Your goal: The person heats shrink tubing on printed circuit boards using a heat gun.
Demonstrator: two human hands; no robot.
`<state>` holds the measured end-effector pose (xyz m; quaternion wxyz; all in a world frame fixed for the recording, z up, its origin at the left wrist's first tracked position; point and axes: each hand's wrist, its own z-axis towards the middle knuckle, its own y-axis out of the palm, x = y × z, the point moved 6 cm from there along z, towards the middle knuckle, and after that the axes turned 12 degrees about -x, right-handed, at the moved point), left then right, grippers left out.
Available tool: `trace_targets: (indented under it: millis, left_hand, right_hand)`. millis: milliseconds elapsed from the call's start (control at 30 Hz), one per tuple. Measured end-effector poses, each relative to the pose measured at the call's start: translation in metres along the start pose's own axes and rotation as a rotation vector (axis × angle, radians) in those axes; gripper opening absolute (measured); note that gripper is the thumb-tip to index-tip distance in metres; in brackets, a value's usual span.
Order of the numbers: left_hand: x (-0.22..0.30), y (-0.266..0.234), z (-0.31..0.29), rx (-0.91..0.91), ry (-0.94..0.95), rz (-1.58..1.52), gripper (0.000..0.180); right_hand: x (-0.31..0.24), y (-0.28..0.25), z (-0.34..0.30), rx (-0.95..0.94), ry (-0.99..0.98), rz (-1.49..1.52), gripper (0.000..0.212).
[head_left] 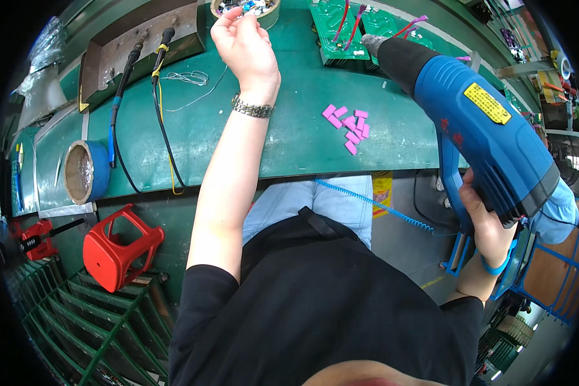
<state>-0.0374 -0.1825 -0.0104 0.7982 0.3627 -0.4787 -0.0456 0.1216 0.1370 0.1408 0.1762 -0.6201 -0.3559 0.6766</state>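
My right hand [489, 228] is wrapped around the handle of a blue heat gun [482, 122], raised over the right side of the table. Its black front and grey nozzle point up and left toward green circuit boards [334, 32], from which red wires with purple sleeves stand up. At the top, my left hand [248, 51] reaches to the near rim of a round container [269, 19] of small mixed parts. Its fingers are bent together, and whatever they may hold is hidden. Several short pink sleeve pieces [350, 124] lie loosely on the table between my arms.
On the green table [296, 141], two soldering irons [157, 61] rest against a metal tray [138, 48], cords trailing over the front edge. A blue tape roll [96, 170] stands at left. Below are a red stool [112, 254], a green rack [103, 321] and a coiled blue cord [379, 204].
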Motion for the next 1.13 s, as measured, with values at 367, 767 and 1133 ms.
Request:
trace_targets:
  millis: [367, 767, 1133]
  left_hand:
    - [0.001, -0.001, -0.005, 0.008, -0.061, 0.003, 0.021]
    - [-0.004, 0.003, -0.006, -0.021, -0.108, 0.05, 0.021]
    - [-0.011, 0.008, -0.008, -0.069, -0.147, 0.09, 0.023]
  right_hand:
    - [0.007, -0.005, -0.013, 0.027, 0.081, 0.003, 0.023]
    - [0.05, -0.033, -0.05, 0.183, 0.231, 0.157, 0.021]
    - [0.068, -0.038, -0.064, 0.233, 0.239, 0.302, 0.022]
